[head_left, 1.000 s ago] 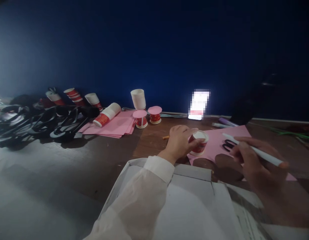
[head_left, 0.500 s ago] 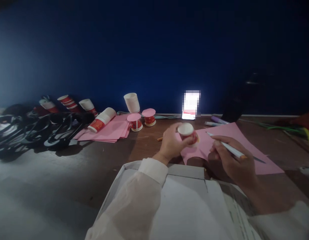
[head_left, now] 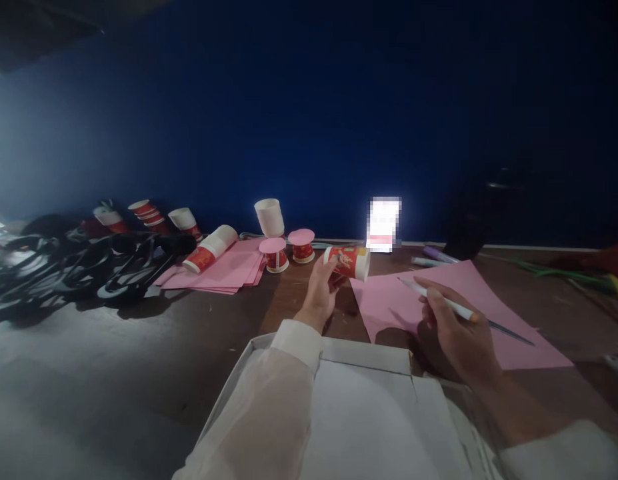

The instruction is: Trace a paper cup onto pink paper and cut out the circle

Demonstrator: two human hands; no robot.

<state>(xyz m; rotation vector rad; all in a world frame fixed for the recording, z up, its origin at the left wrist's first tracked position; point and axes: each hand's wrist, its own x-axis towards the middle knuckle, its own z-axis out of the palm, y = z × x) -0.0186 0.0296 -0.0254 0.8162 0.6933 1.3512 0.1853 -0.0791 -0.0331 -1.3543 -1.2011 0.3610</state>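
Note:
A red paper cup [head_left: 349,264] with a printed pattern lies on its side in my left hand [head_left: 319,290], raised above the table with its white rim to the right. My right hand [head_left: 456,327] grips a white marker [head_left: 451,305] with an orange end, its tip pointing left over a pink paper sheet [head_left: 469,287]. The sheet has a curved notch in its near edge. A dark, thin, pointed object [head_left: 511,333] rests on the sheet beside my right hand.
Two red cups topped with pink discs [head_left: 275,255] stand left of my hand. Further left are a pink paper stack [head_left: 233,270], stacked cups [head_left: 269,217] and black straps [head_left: 123,267]. A lit phone [head_left: 383,227] leans at the back; a white box [head_left: 363,413] is in front of me.
My left hand has moved left and tipped the cup from nearly upright onto its side, off the pink sheet. The marker stays in my right hand, slightly lower. The view has tilted up a little.

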